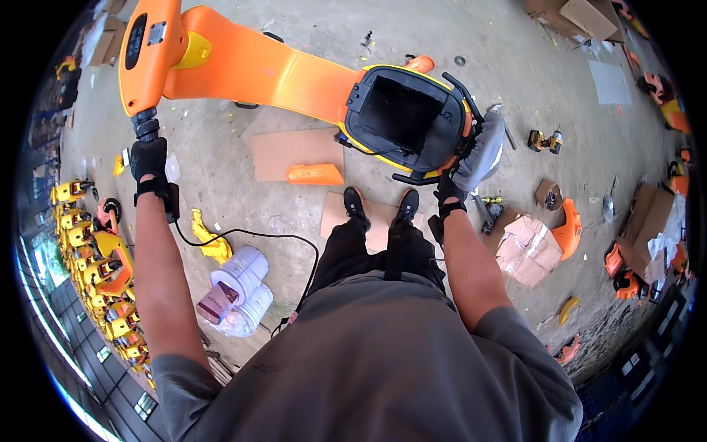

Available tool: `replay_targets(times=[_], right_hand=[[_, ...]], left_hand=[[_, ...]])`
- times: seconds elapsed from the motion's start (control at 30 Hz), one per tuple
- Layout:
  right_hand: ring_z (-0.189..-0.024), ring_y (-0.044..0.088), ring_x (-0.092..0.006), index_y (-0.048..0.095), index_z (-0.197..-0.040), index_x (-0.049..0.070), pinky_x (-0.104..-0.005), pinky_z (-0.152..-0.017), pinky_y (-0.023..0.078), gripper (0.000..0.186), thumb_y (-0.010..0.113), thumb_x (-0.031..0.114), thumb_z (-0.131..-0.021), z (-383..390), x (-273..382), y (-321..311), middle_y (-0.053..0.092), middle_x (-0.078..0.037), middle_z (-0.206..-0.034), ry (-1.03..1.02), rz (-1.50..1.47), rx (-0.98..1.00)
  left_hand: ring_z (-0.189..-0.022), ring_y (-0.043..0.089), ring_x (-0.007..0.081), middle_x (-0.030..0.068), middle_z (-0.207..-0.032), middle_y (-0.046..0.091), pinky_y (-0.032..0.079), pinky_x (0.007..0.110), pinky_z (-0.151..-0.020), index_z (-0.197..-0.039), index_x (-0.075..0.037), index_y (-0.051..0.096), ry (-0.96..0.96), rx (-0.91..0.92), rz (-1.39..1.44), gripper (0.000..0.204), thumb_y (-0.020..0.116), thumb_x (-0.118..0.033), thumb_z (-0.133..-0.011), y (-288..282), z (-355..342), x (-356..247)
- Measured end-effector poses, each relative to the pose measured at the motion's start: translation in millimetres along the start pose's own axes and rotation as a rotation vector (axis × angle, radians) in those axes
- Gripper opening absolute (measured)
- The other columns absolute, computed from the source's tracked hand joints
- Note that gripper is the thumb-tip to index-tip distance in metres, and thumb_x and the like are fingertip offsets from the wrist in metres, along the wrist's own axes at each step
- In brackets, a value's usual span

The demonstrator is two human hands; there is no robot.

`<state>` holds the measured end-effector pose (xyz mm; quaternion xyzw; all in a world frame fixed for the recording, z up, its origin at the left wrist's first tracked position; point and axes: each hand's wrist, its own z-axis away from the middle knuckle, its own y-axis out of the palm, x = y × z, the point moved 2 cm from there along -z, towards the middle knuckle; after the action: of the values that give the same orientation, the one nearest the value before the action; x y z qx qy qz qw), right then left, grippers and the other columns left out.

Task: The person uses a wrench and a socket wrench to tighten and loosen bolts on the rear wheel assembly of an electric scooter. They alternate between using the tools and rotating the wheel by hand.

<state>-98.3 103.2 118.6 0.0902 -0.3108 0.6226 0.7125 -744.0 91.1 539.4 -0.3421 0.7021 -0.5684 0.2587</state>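
Observation:
An orange scooter [294,77] with yellow trim stands across in front of me, its steering head [151,55] at the left. My left hand [149,158], in a black glove, is closed around the near black handlebar grip [146,127]. At the rear, the grey seat [482,153] is tipped up on its side, exposing the black storage compartment [405,110]. My right hand [448,188], also gloved in black, is closed on the near end of the black grab rail [414,179], right beside the seat. Its fingertips are partly hidden.
An orange panel [315,174] lies on flat cardboard [269,155]. White buckets [247,276] and a yellow cloth-like piece [210,237] are at left. A cordless drill [545,141], cardboard box [526,247] and orange part [568,228] lie at right. Several yellow scooters [96,261] line the far left.

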Motion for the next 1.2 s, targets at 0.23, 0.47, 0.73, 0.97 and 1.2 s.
replay_targets(times=[0.23,0.47,0.73,0.97,1.2], right_hand=[[-0.061,0.061,-0.019,0.056,-0.114,0.011,-0.0357,-0.049,0.056,0.054,0.074,0.045,-0.076,-62,-37,1,0.059,-0.008,-0.08,-0.321,0.179,-0.308],[-0.061,0.06,-0.0181,0.058,-0.104,0.01,-0.0356,-0.05,0.057,0.049,0.076,0.045,-0.074,-78,-31,1,0.057,-0.006,-0.077,-0.341,0.173,-0.334],[-0.059,0.059,-0.0162,0.06,-0.097,0.008,-0.0341,-0.051,0.057,0.041,0.076,0.04,-0.076,-81,-43,8,0.057,-0.004,-0.07,-0.312,0.088,-0.315],[-0.057,0.059,-0.0186,0.058,-0.097,0.007,-0.0355,-0.05,0.056,0.04,0.075,0.037,-0.077,-53,-20,4,0.057,-0.006,-0.068,-0.176,0.057,-0.222],[-0.072,0.062,-0.0206,0.056,-0.102,0.01,-0.0423,-0.062,0.058,0.04,0.071,0.04,-0.08,-4,6,11,0.058,-0.008,-0.078,0.03,-0.129,-0.08]], left_hand=[[-0.071,0.065,0.041,0.0236,-0.068,0.064,0.048,0.048,-0.06,-0.072,0.002,0.063,0.123,-0.003,0.09,0.027,0.059,-0.025,-0.069,24,-23,19],[-0.063,0.064,0.0386,0.0219,-0.064,0.063,0.046,0.046,-0.056,-0.073,0.001,0.063,0.162,-0.001,0.103,0.026,0.059,-0.024,-0.068,25,-35,22],[-0.073,0.064,0.0418,0.0227,-0.072,0.064,0.047,0.047,-0.062,-0.079,0.0,0.065,0.18,0.018,0.013,0.029,0.062,-0.026,-0.067,21,-63,46],[-0.067,0.061,0.0418,0.0232,-0.068,0.062,0.045,0.047,-0.06,-0.077,0.0,0.062,0.213,0.003,0.103,0.025,0.057,-0.023,-0.068,21,-63,39],[-0.066,0.061,0.0406,0.0229,-0.068,0.062,0.044,0.047,-0.059,-0.076,0.0,0.062,0.21,0.009,0.064,0.026,0.058,-0.024,-0.068,4,-50,42]])
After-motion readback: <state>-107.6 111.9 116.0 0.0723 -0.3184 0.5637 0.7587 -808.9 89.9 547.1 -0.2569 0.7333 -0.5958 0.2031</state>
